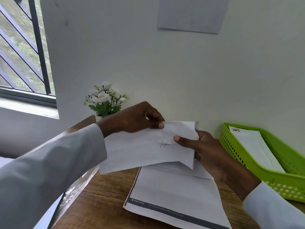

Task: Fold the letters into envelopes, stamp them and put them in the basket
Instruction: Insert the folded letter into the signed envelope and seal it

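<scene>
Above the wooden counter (105, 192), at the middle of the view, both hands hold one white paper envelope with a small ink signature (145, 146) clear of the surface. The left hand (140, 119) pinches its top edge at about eleven o'clock, thumb on the near face; the right hand (200, 146) grips the end at three o'clock, thumb pressed flat beside the signature. A strip of folded sheet (196, 125) shows at that upper right corner, so the grip looks meant to steady the mouth while the letter seats; whether it is fully in cannot be told. The paper is thin and matte, bowing softly between the two grips. Below, at six o'clock, flat white printed sheets with a dark band (173, 192) lie stacked on the grained wood. At four o'clock sits a lime green perforated plastic basket (257, 164) already holding a stamped envelope (254, 146). White artificial flowers (105, 100) stand at twelve o'clock.
</scene>
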